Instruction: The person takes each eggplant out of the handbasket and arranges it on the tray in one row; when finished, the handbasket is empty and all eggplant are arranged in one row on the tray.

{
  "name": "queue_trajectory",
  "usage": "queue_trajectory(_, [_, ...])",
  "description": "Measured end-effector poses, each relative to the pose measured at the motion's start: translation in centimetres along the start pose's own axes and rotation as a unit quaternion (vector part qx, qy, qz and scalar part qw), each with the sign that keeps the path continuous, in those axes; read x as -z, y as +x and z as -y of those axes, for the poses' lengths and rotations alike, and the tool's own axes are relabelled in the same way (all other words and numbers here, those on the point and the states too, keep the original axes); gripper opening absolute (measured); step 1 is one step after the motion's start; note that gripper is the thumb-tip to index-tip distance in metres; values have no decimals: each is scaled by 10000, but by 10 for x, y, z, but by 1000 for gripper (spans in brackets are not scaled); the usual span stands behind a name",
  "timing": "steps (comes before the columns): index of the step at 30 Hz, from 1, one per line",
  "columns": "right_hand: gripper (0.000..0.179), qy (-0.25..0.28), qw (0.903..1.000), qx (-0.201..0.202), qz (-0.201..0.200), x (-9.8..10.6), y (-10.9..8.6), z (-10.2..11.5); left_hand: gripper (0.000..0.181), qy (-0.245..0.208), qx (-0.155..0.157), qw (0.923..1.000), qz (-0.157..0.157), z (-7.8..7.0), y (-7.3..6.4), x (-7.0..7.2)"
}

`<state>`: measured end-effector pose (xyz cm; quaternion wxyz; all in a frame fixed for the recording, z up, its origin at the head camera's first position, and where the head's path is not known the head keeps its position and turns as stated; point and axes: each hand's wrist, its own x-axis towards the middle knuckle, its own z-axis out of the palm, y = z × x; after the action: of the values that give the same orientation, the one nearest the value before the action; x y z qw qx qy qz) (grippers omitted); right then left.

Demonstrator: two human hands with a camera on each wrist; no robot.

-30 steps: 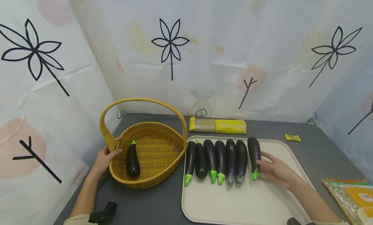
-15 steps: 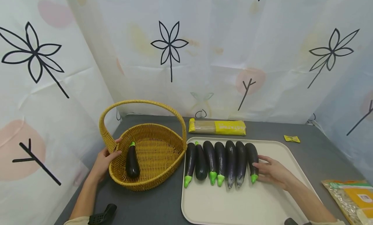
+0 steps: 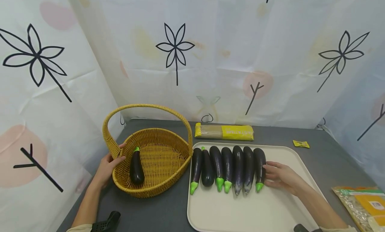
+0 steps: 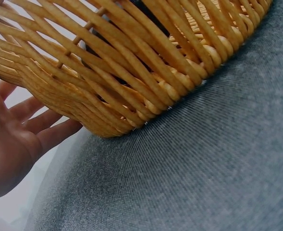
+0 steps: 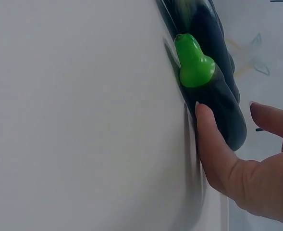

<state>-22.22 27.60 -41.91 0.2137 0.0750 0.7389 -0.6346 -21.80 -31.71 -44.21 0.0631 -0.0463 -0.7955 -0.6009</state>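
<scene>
A wicker basket (image 3: 154,188) with a tall handle stands on the left, and one eggplant (image 3: 136,168) lies inside it. My left hand (image 3: 105,167) holds the basket's left rim, thumb over the edge; in the left wrist view the fingers (image 4: 59,132) lie along the outer weave. Several eggplants (image 3: 227,165) lie side by side on a cream tray (image 3: 228,212). By the rightmost eggplant (image 3: 259,163), green stem end toward me, my right hand (image 3: 282,177) has its fingers extended. In the right wrist view the thumb (image 5: 211,139) touches that eggplant's side, not wrapped round it.
Behind the tray lies a yellow noodle pack (image 3: 224,132). A small yellow packet (image 3: 301,144) is at the back right, and a clear food bag (image 3: 361,205) at the right edge. Patterned curtains (image 3: 210,58) enclose the grey table (image 3: 150,215).
The rightmost eggplant has shifted left against the row and come to rest on the tray. My right hand moved left with it and its grip has loosened. The left hand stays put.
</scene>
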Motion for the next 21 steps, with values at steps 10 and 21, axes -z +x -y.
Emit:
queue_trajectory(10, [75,163,9997,61,172,3,-1,-1,50,-137,-13,9999,-9,1,0,1])
queue_trajectory(21, [71,-717,9951,637,236,41,-5,32,51,-42,10,10000,-35,2,1,0])
